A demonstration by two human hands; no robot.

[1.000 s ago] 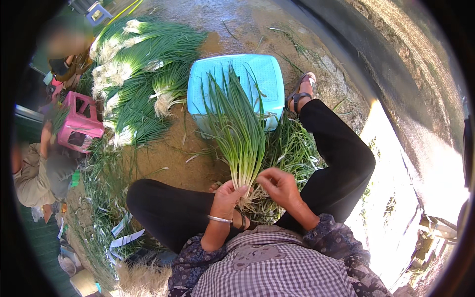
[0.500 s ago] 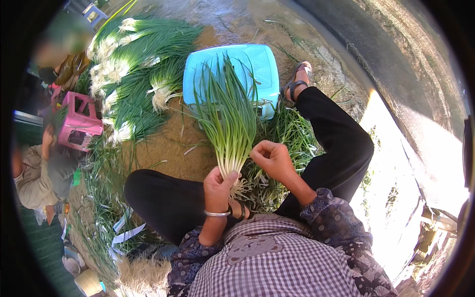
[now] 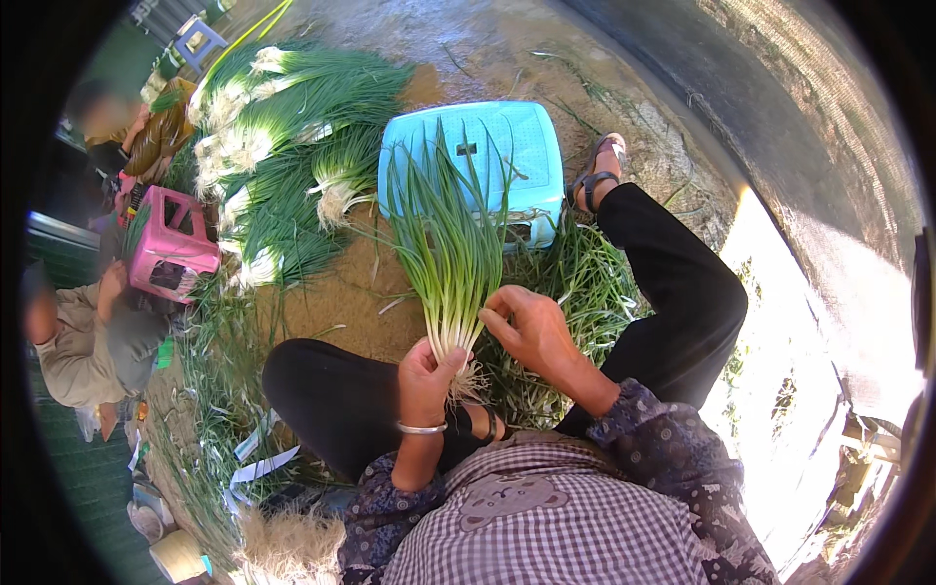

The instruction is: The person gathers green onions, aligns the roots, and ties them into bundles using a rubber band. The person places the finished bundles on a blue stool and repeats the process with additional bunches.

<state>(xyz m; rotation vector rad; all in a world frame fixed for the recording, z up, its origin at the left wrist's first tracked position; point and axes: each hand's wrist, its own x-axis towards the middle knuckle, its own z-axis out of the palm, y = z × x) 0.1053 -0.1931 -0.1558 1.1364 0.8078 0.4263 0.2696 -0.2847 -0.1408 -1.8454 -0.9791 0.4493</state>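
Observation:
My left hand [image 3: 425, 382] is closed round the white lower stems of a bunch of spring onions [image 3: 450, 258], thumb across the front. The pale roots hang just below the grip, and the green leaves fan away over the near edge of a light blue plastic stool [image 3: 536, 161]. At the bunch's right side, my right hand [image 3: 526, 330] makes a pinch against the outer stems. Whatever lies between its fingertips is too small to make out.
Bundled spring onions [image 3: 263, 136] lie piled at the far left. Loose green trimmings [image 3: 575, 292] cover the ground right of the bunch. A pink stool [image 3: 175, 244] stands left, with other people beside it. White strips [image 3: 261, 466] lie at lower left.
The view has shifted, so the scene sits slightly lower and to the right. My right hand has come closer to the bunch, its fingertips now at the outer stems. The left hand keeps its hold.

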